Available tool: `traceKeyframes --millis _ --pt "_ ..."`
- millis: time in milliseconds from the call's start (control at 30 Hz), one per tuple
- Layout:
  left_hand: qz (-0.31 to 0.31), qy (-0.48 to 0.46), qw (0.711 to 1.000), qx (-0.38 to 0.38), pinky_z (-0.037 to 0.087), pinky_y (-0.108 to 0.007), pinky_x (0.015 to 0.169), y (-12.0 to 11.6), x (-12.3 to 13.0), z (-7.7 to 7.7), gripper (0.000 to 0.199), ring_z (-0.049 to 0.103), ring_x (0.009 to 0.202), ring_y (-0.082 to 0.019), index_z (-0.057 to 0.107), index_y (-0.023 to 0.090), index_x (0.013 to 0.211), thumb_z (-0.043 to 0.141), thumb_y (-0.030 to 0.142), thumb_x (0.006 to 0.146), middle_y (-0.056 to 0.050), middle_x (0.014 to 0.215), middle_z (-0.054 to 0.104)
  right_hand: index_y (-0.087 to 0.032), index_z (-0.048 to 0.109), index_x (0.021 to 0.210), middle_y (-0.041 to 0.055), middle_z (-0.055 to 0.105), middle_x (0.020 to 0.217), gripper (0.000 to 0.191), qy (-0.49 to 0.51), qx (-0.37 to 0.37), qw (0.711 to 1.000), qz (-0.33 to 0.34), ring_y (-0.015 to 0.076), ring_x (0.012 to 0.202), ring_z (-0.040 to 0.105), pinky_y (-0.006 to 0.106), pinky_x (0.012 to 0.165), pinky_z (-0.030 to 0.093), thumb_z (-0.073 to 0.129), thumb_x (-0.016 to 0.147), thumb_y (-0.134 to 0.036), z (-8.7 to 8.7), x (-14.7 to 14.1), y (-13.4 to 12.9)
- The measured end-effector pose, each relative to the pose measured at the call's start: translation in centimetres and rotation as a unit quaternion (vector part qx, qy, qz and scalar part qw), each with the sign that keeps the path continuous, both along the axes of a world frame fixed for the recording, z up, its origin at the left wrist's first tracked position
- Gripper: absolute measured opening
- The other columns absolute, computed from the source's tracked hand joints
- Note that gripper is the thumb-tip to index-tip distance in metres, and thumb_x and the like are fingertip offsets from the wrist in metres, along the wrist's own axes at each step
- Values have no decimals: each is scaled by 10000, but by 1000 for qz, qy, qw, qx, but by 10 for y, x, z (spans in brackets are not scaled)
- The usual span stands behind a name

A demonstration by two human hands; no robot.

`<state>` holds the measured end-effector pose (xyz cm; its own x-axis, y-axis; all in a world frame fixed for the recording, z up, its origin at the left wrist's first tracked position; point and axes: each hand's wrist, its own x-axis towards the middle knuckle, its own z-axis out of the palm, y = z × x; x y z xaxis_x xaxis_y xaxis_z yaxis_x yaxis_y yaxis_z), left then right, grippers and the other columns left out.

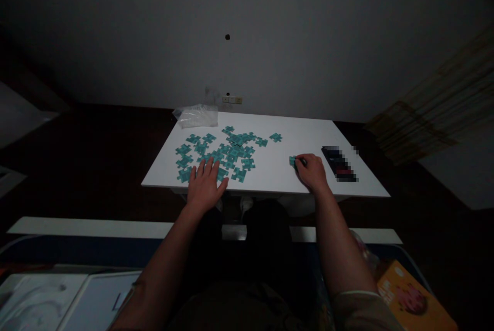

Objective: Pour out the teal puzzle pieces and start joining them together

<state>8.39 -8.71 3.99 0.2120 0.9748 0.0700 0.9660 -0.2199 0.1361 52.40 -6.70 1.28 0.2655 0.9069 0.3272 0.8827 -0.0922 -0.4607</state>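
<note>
Teal jigsaw puzzle pieces (232, 156) lie loose across the left and middle of a white table (270, 176), some overlapping. My left hand (204, 181) rests palm down at the near edge of the spread, fingers stretched out and touching pieces. To the right, my right hand (311, 170) is closed, its fingertips on a single puzzle piece (292, 160) at the table surface. Part of that piece is hidden by the fingers. A small dark shape shows by those fingers, and I cannot tell what it is.
A clear plastic bag (198, 116) lies at the table's back left corner. A dark, blurred-out flat object (338, 163) lies right of my right hand. Below are a white box (100, 300) at left and an orange box (412, 295) at right.
</note>
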Motion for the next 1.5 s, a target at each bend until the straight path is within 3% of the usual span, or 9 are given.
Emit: traceKeyframes --millis 200,333,1000,1500 --pt "-1 19 1000 3 319 -681 1560 -1 1 1 737 389 1905 -436 527 203 1906 470 572 1270 -155 2038 436 -274 919 1097 221 888 1279 353 22 30 999 12 449 1250 742 662 1188 555 630 1048 -470 -6 4 2" --pt "0 19 1000 9 330 -675 1557 -2 1 2 726 399 1902 -432 529 233 1905 488 577 1268 -136 2035 447 -272 913 1089 224 887 1275 373 27 40 999 22 456 1241 749 681 1189 543 616 1051 -494 -9 6 2" --pt "-3 8 1000 22 352 -678 1545 -1 0 -2 717 428 1885 -432 561 236 1890 519 571 1256 -142 2016 483 -288 898 1054 214 892 1230 336 29 37 999 22 440 1215 761 668 1181 563 627 1021 -483 -6 6 2" --pt "1 6 1000 7 319 -674 1559 -1 1 0 725 398 1900 -433 537 246 1901 502 577 1257 -136 2029 463 -261 920 1120 234 891 1266 393 32 36 999 18 457 1227 745 663 1146 565 622 1032 -500 -9 8 2"
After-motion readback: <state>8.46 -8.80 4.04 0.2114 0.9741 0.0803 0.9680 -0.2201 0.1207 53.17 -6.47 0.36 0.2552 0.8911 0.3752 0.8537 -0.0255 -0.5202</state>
